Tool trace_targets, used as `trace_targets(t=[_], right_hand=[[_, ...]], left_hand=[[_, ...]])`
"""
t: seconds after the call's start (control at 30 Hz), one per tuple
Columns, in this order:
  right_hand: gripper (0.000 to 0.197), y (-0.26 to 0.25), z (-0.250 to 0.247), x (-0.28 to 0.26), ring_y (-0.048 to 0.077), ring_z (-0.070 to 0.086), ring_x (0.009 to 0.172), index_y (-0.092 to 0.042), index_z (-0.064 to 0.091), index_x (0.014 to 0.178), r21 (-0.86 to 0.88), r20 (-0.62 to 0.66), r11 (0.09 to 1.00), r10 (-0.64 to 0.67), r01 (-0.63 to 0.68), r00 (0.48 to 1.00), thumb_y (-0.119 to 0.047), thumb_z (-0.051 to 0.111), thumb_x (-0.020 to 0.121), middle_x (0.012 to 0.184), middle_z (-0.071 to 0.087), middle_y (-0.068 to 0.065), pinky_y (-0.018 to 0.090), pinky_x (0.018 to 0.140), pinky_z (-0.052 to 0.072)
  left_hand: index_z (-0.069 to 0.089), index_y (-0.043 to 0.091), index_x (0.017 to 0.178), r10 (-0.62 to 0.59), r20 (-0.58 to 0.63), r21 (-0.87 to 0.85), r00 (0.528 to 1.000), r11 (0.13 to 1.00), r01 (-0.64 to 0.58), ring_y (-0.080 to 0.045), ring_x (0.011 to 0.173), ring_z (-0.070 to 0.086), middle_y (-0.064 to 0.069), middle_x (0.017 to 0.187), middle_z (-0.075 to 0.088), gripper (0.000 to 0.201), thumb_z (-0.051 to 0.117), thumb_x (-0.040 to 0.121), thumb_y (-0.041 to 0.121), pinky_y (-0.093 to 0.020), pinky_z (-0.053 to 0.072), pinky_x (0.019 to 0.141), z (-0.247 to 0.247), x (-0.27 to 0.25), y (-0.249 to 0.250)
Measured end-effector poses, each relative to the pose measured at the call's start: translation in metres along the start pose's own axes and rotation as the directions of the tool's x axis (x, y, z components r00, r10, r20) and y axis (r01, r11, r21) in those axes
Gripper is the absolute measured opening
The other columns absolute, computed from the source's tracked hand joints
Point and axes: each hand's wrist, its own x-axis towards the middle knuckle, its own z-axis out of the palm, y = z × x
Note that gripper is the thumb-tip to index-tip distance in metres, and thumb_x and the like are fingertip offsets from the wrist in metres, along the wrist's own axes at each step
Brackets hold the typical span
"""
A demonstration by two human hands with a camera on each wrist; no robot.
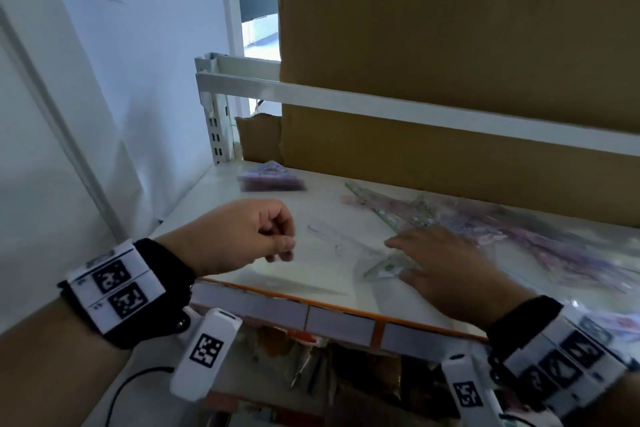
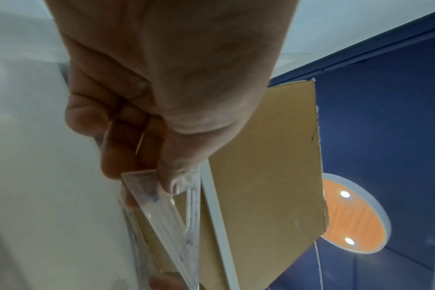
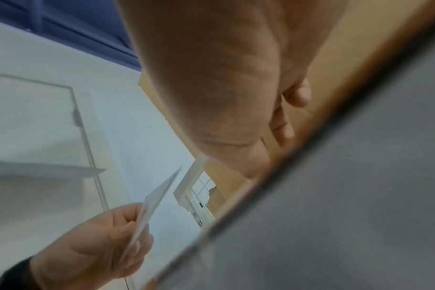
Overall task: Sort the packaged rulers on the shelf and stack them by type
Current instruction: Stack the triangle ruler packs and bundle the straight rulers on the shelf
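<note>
- Head view: your left hand (image 1: 242, 236) hangs over the front left of the white shelf board (image 1: 214, 191), fingers curled, pinching a clear plastic triangle ruler in a transparent sleeve (image 1: 332, 243). It's nearly invisible here; only faint outlines run rightward from the fingertips, long axis roughly along the shelf front.
- Your right hand (image 1: 446, 263) lies flat, fingers straight, on a second clear greenish triangle ruler (image 1: 388, 267) at the shelf front, near the loose heap of pink and purple packaged rulers (image 1: 540, 236) spread to the right. The heap is blurred and individual types are hard to tell.
- A small stack of purple triangle rulers (image 1: 272, 178) sits at back left, just in front of the brown cardboard box (image 1: 450, 45).
- Left wrist view: thumb and fingers (image 2: 176, 176) clamp one corner of the clear triangle (image 2: 162, 212); it points away from the palm, and its far tip is cut off by the frame edge.
- Right wrist view: palm (image 3: 211, 88) fills the frame, fingers mostly hidden behind the shelf edge (image 3: 261, 186). The left hand (image 3: 99, 245) shows below, holding the sleeve (image 3: 154, 200) edge-on.
</note>
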Motion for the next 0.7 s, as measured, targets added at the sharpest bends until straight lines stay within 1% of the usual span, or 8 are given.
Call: trace_targets(t=[0.1, 0.17, 0.23, 0.37, 0.47, 0.53, 0.63, 0.7], right_hand=[[0.046, -0.007, -0.006, 0.016, 0.018, 0.047, 0.123, -0.040, 0.040, 0.138, -0.104, 0.128, 0.989, -0.095, 0.109, 0.987, -0.042, 0.053, 0.094, 0.141, 0.047, -0.013, 0.038, 0.101, 0.041], [0.035, -0.014, -0.013, 0.023, 0.019, 0.055, 0.107, -0.037, 0.050, 0.123, -0.168, 0.135, 0.976, -0.118, 0.140, 0.984, -0.039, 0.060, 0.090, 0.124, 0.057, -0.008, 0.038, 0.090, 0.047], [0.027, -0.018, -0.019, 0.028, 0.019, 0.055, 0.095, -0.036, 0.054, 0.113, -0.205, 0.141, 0.969, -0.110, 0.137, 0.984, -0.038, 0.063, 0.087, 0.111, 0.058, -0.006, 0.037, 0.082, 0.046], [0.025, -0.021, -0.027, 0.031, 0.013, 0.052, 0.097, -0.042, 0.060, 0.111, -0.136, 0.175, 0.984, -0.087, 0.112, 0.981, -0.045, 0.065, 0.087, 0.105, 0.053, -0.012, 0.032, 0.082, 0.043], [0.014, -0.021, -0.038, 0.029, 0.007, 0.055, 0.094, -0.039, 0.064, 0.103, -0.098, 0.110, 0.992, -0.066, 0.077, 0.992, -0.045, 0.060, 0.091, 0.101, 0.057, -0.016, 0.028, 0.080, 0.046], [0.010, -0.020, -0.048, 0.027, 0.003, 0.054, 0.086, -0.037, 0.065, 0.097, -0.053, 0.047, 0.998, -0.031, 0.033, 0.998, -0.043, 0.058, 0.093, 0.095, 0.058, -0.018, 0.025, 0.074, 0.044], [0.009, -0.013, -0.063, 0.019, -0.002, 0.055, 0.073, -0.037, 0.061, 0.085, 0.151, -0.106, 0.987, 0.073, -0.056, 0.992, -0.039, 0.057, 0.093, 0.080, 0.059, -0.020, 0.020, 0.063, 0.042], [0.008, -0.005, -0.071, 0.009, -0.003, 0.058, 0.070, -0.041, 0.056, 0.083, 0.280, -0.256, 0.956, 0.159, -0.084, 0.954, -0.040, 0.057, 0.091, 0.075, 0.062, -0.018, 0.019, 0.056, 0.042]], left_hand=[[0.060, 0.026, 0.089, -0.041, 0.006, 0.000, 0.999, 0.999, 0.041, -0.003, 0.070, 0.067, 0.014, 0.083, 0.075, 0.005, 0.064, 0.092, 0.024, -0.015, 0.049, 0.055, -0.006, -0.003, -0.004], [0.060, 0.024, 0.090, -0.055, 0.032, -0.016, 0.998, 0.998, 0.056, -0.004, 0.069, 0.068, 0.012, 0.082, 0.075, 0.005, 0.064, 0.092, 0.022, -0.016, 0.051, 0.058, -0.002, -0.004, -0.004], [0.060, 0.024, 0.091, -0.057, 0.064, -0.032, 0.996, 0.998, 0.059, -0.003, 0.066, 0.067, 0.010, 0.082, 0.075, 0.006, 0.065, 0.092, 0.022, -0.017, 0.053, 0.060, 0.009, -0.004, -0.004], [0.061, 0.027, 0.088, -0.056, 0.082, -0.074, 0.995, 0.995, 0.062, -0.005, 0.066, 0.067, 0.009, 0.081, 0.075, 0.008, 0.067, 0.091, 0.022, -0.021, 0.055, 0.064, 0.029, -0.001, -0.006], [0.061, 0.024, 0.088, -0.057, 0.078, -0.143, 0.995, 0.987, 0.068, -0.006, 0.063, 0.064, 0.005, 0.081, 0.075, 0.008, 0.067, 0.091, 0.019, -0.022, 0.053, 0.060, 0.037, 0.003, -0.008], [0.061, 0.026, 0.086, -0.034, 0.064, -0.107, 0.997, 0.993, 0.041, -0.004, 0.062, 0.064, 0.009, 0.081, 0.075, 0.009, 0.068, 0.090, 0.022, -0.018, 0.051, 0.057, 0.039, 0.006, -0.009], [0.061, 0.028, 0.085, 0.018, 0.064, -0.073, 0.998, 0.997, -0.013, -0.005, 0.068, 0.067, 0.013, 0.082, 0.074, 0.008, 0.068, 0.089, 0.025, -0.023, 0.056, 0.063, 0.044, 0.013, -0.005], [0.061, 0.029, 0.084, 0.049, 0.077, -0.033, 0.996, 0.998, -0.047, -0.005, 0.069, 0.067, 0.016, 0.083, 0.074, 0.007, 0.067, 0.087, 0.029, -0.022, 0.056, 0.065, 0.049, 0.017, 0.000]])
